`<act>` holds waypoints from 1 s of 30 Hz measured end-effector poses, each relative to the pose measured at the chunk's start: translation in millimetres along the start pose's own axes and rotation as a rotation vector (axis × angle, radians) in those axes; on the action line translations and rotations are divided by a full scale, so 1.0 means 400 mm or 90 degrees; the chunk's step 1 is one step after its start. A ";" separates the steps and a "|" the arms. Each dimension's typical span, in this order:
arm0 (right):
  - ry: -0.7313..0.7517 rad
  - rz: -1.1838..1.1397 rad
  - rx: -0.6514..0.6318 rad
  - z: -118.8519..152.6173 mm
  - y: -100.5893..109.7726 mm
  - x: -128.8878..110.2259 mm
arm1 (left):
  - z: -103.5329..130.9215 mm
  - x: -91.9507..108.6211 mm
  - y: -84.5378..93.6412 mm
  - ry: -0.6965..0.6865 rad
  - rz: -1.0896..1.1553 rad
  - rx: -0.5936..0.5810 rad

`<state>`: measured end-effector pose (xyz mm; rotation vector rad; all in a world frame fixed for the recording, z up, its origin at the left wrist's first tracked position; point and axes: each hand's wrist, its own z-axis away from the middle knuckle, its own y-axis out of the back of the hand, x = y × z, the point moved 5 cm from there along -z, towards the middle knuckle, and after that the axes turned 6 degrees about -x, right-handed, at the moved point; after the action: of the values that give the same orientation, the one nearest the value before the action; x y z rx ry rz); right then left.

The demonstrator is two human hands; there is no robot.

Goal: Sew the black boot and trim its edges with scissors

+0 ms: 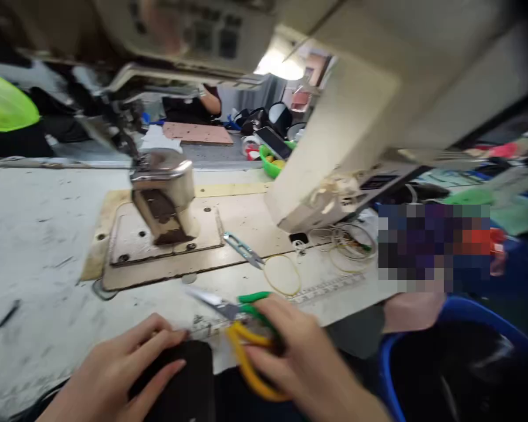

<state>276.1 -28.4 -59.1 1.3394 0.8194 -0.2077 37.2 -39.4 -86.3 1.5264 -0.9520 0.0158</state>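
My left hand (127,369) is closed on a dark flat piece (191,381) at the table's front edge, thumb and fingers on its upper end. Just to the right, my right hand (294,351) holds scissors (250,346) with one green and one yellow handle. The blades are slightly apart and point up and left, above the dark piece and not touching it. Small thread snips (243,249) lie on the sewing machine bed (229,217) beyond the scissors.
A sewing machine post (167,199) and its arm (343,129) rise ahead. Looped cords (347,246) and a yellow band (282,275) lie on the white table (39,252). At lower right is a blue bin (387,369). A green basket (270,167) holds a phone (273,142).
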 end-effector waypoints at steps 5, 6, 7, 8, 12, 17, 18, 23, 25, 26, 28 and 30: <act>0.249 0.327 -0.016 0.058 0.089 0.073 | -0.016 0.005 0.012 0.020 0.147 -0.096; 0.273 0.361 -0.021 0.059 0.091 0.073 | -0.018 0.003 0.016 0.020 0.151 -0.083; 0.288 0.379 -0.019 0.056 0.092 0.066 | -0.018 0.002 0.017 0.019 0.151 -0.077; 0.296 0.386 -0.020 0.050 0.091 0.055 | -0.017 0.002 0.017 0.019 0.150 -0.075; 0.290 0.376 -0.070 0.014 0.073 0.025 | -0.011 -0.003 0.007 0.042 0.174 -0.106; 0.308 0.402 -0.109 0.020 0.053 0.059 | -0.012 -0.008 0.003 0.096 0.249 -0.145; 0.318 0.409 -0.107 0.023 0.051 0.063 | -0.014 -0.008 0.005 0.103 0.253 -0.148; 0.355 0.394 -0.104 0.007 0.060 0.039 | -0.021 -0.005 0.010 0.108 0.242 -0.149; 0.356 0.398 -0.147 -0.009 0.063 0.030 | -0.023 -0.005 0.007 0.109 0.221 -0.147; 0.354 0.405 -0.165 -0.016 0.065 0.029 | -0.024 -0.005 0.005 0.109 0.210 -0.147; 0.357 0.423 -0.186 -0.029 0.073 0.030 | -0.026 -0.004 0.000 0.108 0.201 -0.151; 0.383 0.437 -0.185 -0.037 0.081 0.033 | -0.027 -0.003 -0.003 0.116 0.208 -0.159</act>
<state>298.1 -2.6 -42.4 1.3375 0.7883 0.8576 42.5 -29.7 -85.5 1.1099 -1.0060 0.2564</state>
